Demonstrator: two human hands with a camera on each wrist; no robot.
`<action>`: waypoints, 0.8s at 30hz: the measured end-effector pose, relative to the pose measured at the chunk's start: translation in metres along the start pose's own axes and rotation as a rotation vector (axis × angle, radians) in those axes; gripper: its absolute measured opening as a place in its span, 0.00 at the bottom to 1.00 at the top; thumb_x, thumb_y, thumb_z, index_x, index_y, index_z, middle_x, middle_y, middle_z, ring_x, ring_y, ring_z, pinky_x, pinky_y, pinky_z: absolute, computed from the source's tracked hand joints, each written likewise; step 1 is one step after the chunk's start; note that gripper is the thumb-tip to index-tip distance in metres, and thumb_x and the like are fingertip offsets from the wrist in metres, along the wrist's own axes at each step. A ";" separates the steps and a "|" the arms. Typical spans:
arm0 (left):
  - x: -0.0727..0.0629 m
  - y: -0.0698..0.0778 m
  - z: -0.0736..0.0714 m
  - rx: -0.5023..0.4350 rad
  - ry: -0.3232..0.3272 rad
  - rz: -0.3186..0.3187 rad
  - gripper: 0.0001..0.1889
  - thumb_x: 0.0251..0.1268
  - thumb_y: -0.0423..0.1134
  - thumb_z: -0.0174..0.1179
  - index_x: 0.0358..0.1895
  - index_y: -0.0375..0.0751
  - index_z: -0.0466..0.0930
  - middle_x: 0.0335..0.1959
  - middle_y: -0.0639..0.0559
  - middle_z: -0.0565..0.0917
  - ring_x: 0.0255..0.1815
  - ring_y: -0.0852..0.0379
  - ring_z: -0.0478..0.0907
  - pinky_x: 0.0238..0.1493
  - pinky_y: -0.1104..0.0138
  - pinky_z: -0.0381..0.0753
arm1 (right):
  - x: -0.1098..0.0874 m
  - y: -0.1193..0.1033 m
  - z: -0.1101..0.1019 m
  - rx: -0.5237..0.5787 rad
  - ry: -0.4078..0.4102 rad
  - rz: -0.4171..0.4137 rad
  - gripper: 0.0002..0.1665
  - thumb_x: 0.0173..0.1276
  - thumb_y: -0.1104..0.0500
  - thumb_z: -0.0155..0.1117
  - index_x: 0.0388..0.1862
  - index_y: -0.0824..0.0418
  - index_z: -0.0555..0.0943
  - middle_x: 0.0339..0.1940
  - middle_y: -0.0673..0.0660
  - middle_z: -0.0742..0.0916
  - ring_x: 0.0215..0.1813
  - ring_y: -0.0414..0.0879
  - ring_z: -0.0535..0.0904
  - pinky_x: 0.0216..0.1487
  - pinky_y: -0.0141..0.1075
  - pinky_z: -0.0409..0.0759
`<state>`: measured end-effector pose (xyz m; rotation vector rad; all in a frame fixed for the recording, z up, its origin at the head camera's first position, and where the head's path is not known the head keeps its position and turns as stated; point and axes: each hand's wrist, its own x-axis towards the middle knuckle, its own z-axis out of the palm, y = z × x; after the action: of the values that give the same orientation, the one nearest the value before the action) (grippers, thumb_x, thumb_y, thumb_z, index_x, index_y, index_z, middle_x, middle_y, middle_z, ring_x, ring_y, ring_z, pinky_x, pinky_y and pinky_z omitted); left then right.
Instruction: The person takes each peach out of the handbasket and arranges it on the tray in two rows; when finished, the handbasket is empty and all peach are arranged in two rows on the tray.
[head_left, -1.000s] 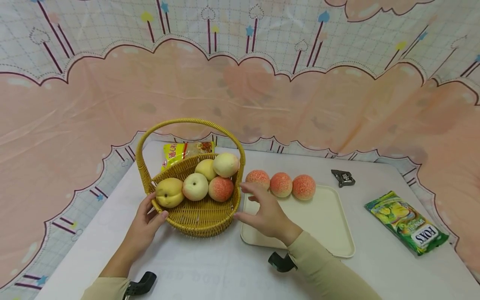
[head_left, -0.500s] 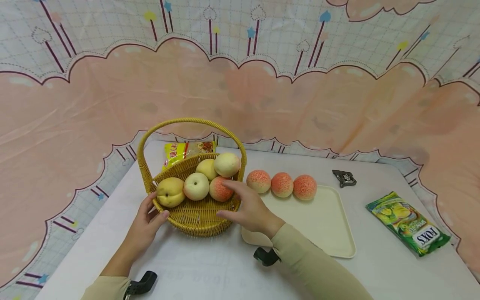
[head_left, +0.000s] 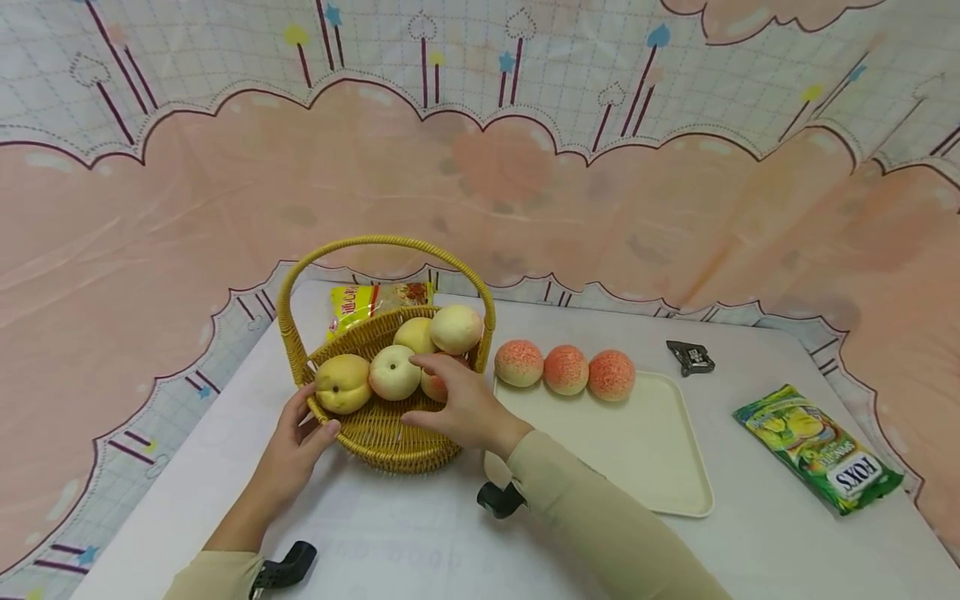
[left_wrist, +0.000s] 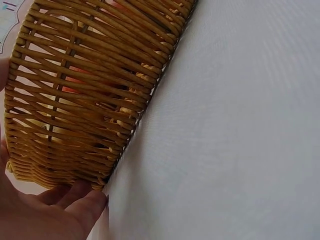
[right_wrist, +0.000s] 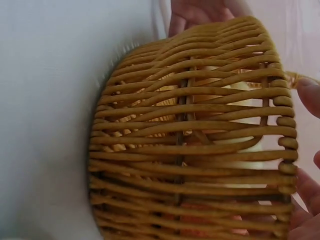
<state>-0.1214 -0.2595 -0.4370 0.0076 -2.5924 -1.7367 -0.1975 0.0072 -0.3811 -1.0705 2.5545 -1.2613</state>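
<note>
At the left rim of the wicker basket (head_left: 397, 457), grips with the left hand (head_left: 302, 446) and hovers with the nearer right hand (head_left: 471, 406), relaxed and unladen, just right of the pale apple-like fruit (head_left: 393, 373), grouped inside with a yellow peach (head_left: 342, 384), a part-hidden red-speckled peach (head_left: 432, 387), a yellowish fruit (head_left: 414, 335) and a cream peach (head_left: 456, 328).

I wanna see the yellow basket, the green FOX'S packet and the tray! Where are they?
Yellow basket (head_left: 378, 431): head view, on its bare woven inside, near the front.
Green FOX'S packet (head_left: 817, 450): head view, on the middle of its front.
Tray (head_left: 611, 437): head view, on its bare flat middle.
</note>
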 end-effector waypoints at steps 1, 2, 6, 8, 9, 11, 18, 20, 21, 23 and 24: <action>0.000 0.000 0.000 0.001 0.000 0.000 0.41 0.78 0.40 0.54 0.80 0.36 0.36 0.79 0.29 0.45 0.73 0.24 0.53 0.66 0.41 0.63 | 0.002 0.000 0.001 -0.002 -0.005 0.010 0.44 0.64 0.49 0.74 0.75 0.58 0.67 0.73 0.53 0.73 0.74 0.46 0.66 0.72 0.41 0.65; 0.000 0.000 0.000 0.002 0.000 -0.002 0.41 0.78 0.41 0.54 0.80 0.36 0.36 0.79 0.29 0.45 0.74 0.24 0.53 0.66 0.41 0.63 | 0.004 -0.001 0.001 -0.008 -0.007 0.021 0.44 0.64 0.48 0.74 0.75 0.57 0.67 0.73 0.52 0.73 0.74 0.46 0.65 0.72 0.41 0.65; 0.000 0.000 0.000 0.005 0.004 -0.006 0.41 0.78 0.40 0.54 0.80 0.36 0.36 0.79 0.29 0.45 0.74 0.25 0.53 0.66 0.41 0.64 | 0.013 -0.003 0.004 -0.015 -0.007 0.047 0.44 0.64 0.48 0.74 0.76 0.56 0.66 0.73 0.51 0.72 0.74 0.46 0.65 0.72 0.41 0.65; 0.000 -0.001 0.000 0.005 0.004 -0.006 0.41 0.78 0.40 0.54 0.80 0.36 0.36 0.78 0.29 0.45 0.74 0.25 0.53 0.66 0.41 0.64 | 0.018 -0.003 0.005 -0.017 -0.009 0.057 0.45 0.64 0.48 0.74 0.76 0.56 0.66 0.73 0.51 0.72 0.74 0.45 0.65 0.72 0.41 0.65; -0.001 -0.001 0.000 0.003 0.004 -0.004 0.41 0.78 0.40 0.54 0.80 0.36 0.36 0.78 0.28 0.45 0.74 0.24 0.53 0.66 0.41 0.64 | 0.020 -0.003 0.006 -0.019 -0.010 0.061 0.45 0.64 0.49 0.74 0.76 0.56 0.66 0.73 0.51 0.72 0.74 0.45 0.65 0.71 0.40 0.66; -0.001 -0.001 0.000 0.001 0.005 -0.002 0.41 0.78 0.39 0.54 0.80 0.36 0.36 0.78 0.28 0.45 0.74 0.24 0.53 0.66 0.41 0.64 | 0.023 -0.003 0.009 -0.024 -0.010 0.069 0.45 0.63 0.49 0.75 0.76 0.55 0.66 0.73 0.52 0.72 0.73 0.44 0.66 0.71 0.39 0.66; -0.003 -0.003 0.002 -0.001 0.011 0.003 0.40 0.78 0.41 0.54 0.80 0.37 0.37 0.79 0.30 0.45 0.74 0.24 0.52 0.66 0.40 0.63 | 0.033 -0.002 0.016 -0.066 -0.003 0.060 0.45 0.63 0.50 0.76 0.74 0.57 0.67 0.70 0.52 0.75 0.70 0.42 0.69 0.68 0.34 0.68; -0.002 -0.004 0.002 0.001 0.011 0.002 0.40 0.78 0.41 0.54 0.80 0.37 0.37 0.79 0.30 0.45 0.74 0.24 0.52 0.66 0.40 0.63 | 0.035 -0.002 0.017 -0.071 -0.013 0.072 0.45 0.63 0.50 0.76 0.75 0.58 0.67 0.71 0.53 0.75 0.71 0.42 0.69 0.68 0.34 0.68; -0.002 -0.004 0.002 0.000 0.010 0.002 0.40 0.78 0.41 0.54 0.80 0.37 0.37 0.79 0.30 0.45 0.74 0.24 0.52 0.66 0.40 0.63 | 0.036 -0.002 0.018 -0.073 -0.019 0.081 0.45 0.63 0.51 0.76 0.75 0.58 0.66 0.71 0.53 0.74 0.71 0.43 0.69 0.69 0.34 0.68; -0.002 -0.004 0.002 0.000 0.010 0.002 0.40 0.78 0.41 0.54 0.80 0.37 0.37 0.79 0.30 0.45 0.74 0.24 0.53 0.66 0.40 0.63 | 0.038 -0.002 0.017 -0.079 -0.028 0.101 0.46 0.63 0.51 0.75 0.76 0.58 0.66 0.72 0.53 0.74 0.72 0.43 0.68 0.69 0.34 0.67; -0.002 -0.005 0.002 0.000 0.010 0.003 0.40 0.78 0.41 0.54 0.80 0.37 0.37 0.79 0.29 0.45 0.74 0.24 0.53 0.66 0.40 0.63 | 0.038 -0.002 0.018 -0.079 -0.032 0.111 0.46 0.63 0.51 0.75 0.76 0.58 0.65 0.73 0.53 0.73 0.72 0.43 0.68 0.69 0.35 0.67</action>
<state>-0.1198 -0.2596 -0.4420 0.0121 -2.5842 -1.7309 -0.2188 -0.0293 -0.3832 -0.9391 2.6193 -1.1172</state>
